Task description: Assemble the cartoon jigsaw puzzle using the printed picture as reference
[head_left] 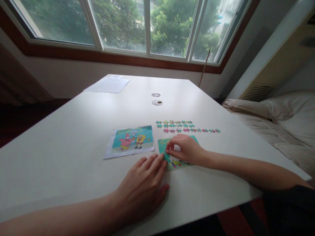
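Observation:
A partly assembled jigsaw puzzle (177,164) in teal and green lies on the table, with a white gap in its middle. My left hand (145,178) lies palm down at its left edge, fingers stretched out and fingertips touching it. Over the puzzle, my right hand (188,149) has thumb and forefinger pinched together near the gap. Whatever is between those fingertips is too small to make out, and the hand hides part of the puzzle. Loose jigsaw pieces (172,125) sit in several rows just beyond. Left of the puzzle is a printed cartoon picture (133,139) on white paper.
Two small round discs (157,102) lie farther back on the white table (73,131). White paper sheets (107,85) rest at its far left corner. A window (147,29) spans the wall ahead, a thin stick (204,68) leans there, and a pale sofa (278,121) stands at right.

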`<action>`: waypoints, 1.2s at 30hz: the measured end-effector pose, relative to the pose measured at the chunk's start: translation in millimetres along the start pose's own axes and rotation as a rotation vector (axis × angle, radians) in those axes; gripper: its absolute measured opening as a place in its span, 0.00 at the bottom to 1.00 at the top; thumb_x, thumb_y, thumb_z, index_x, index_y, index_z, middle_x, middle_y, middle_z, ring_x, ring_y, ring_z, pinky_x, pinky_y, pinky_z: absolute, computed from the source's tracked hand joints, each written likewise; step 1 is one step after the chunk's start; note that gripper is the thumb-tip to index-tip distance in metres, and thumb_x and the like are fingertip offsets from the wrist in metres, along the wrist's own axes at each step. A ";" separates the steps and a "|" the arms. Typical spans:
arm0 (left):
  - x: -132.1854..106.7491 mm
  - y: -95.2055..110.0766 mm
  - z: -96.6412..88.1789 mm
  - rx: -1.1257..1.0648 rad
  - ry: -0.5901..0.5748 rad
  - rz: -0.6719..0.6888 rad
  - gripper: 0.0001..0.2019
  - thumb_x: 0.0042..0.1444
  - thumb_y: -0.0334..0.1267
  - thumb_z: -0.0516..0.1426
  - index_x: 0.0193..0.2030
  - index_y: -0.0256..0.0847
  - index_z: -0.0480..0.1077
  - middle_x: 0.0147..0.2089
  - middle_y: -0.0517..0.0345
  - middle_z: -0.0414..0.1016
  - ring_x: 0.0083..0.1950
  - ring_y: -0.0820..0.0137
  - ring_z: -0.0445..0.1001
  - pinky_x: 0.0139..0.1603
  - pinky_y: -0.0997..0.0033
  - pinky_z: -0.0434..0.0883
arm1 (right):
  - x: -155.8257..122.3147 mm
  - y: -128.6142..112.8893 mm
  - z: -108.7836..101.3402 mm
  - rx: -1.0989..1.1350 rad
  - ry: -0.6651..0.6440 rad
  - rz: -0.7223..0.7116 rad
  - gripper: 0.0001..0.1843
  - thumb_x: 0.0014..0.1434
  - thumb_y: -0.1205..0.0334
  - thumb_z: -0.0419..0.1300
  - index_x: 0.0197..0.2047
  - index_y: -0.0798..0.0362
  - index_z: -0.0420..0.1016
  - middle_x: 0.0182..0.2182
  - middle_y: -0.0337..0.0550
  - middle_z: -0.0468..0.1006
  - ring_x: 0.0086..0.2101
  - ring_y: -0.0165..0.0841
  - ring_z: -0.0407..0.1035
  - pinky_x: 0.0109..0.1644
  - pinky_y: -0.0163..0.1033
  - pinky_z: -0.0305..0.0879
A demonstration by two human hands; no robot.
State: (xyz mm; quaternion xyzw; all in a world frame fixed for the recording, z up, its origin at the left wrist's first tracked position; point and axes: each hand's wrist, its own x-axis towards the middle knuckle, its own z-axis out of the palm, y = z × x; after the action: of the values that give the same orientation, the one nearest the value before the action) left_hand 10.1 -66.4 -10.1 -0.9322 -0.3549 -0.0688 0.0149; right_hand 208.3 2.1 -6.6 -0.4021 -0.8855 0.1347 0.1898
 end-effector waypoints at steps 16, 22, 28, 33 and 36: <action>4.7 -10.3 -12.2 -0.102 -0.045 0.011 0.21 0.57 0.47 0.50 0.54 0.38 0.62 0.57 0.48 0.64 0.54 0.55 0.63 0.53 0.52 0.61 | 0.5 8.3 -14.7 0.086 -0.075 -0.172 0.08 0.59 0.64 0.55 0.35 0.55 0.75 0.31 0.44 0.75 0.34 0.29 0.67 0.41 0.35 0.63; 6.8 -13.6 -9.1 -0.060 -0.020 0.044 0.18 0.59 0.46 0.49 0.51 0.39 0.64 0.56 0.48 0.65 0.53 0.55 0.64 0.52 0.53 0.62 | -21.9 33.7 -48.8 0.040 -0.104 -0.160 0.12 0.59 0.60 0.55 0.45 0.55 0.72 0.41 0.49 0.71 0.42 0.32 0.66 0.47 0.40 0.63; 12.1 -19.8 -2.4 -0.100 0.035 0.084 0.20 0.59 0.44 0.48 0.55 0.37 0.61 0.58 0.48 0.64 0.56 0.57 0.63 0.54 0.55 0.61 | -60.1 63.6 -58.3 -0.096 -0.181 -0.086 0.33 0.52 0.49 0.59 0.58 0.53 0.59 0.52 0.54 0.64 0.53 0.41 0.58 0.56 0.47 0.57; 12.2 -21.3 1.5 -0.124 0.061 0.123 0.20 0.59 0.43 0.48 0.56 0.37 0.61 0.59 0.49 0.63 0.58 0.58 0.61 0.55 0.55 0.60 | -74.8 74.8 -57.4 -0.184 -0.199 -0.029 0.40 0.50 0.44 0.59 0.62 0.52 0.53 0.55 0.54 0.61 0.55 0.45 0.55 0.57 0.50 0.54; 11.7 -21.1 2.2 -0.126 0.070 0.125 0.18 0.60 0.42 0.48 0.54 0.37 0.62 0.58 0.49 0.64 0.57 0.58 0.63 0.54 0.55 0.61 | -76.9 75.6 -54.0 -0.213 -0.198 -0.029 0.39 0.50 0.43 0.58 0.61 0.53 0.55 0.54 0.55 0.62 0.55 0.45 0.55 0.57 0.50 0.53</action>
State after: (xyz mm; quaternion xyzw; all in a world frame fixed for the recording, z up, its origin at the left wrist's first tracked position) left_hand 5.0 -42.8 -11.1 -0.9487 -0.2902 -0.1226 -0.0273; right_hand 328.8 -3.5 -5.6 -0.3919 -0.9149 0.0764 0.0598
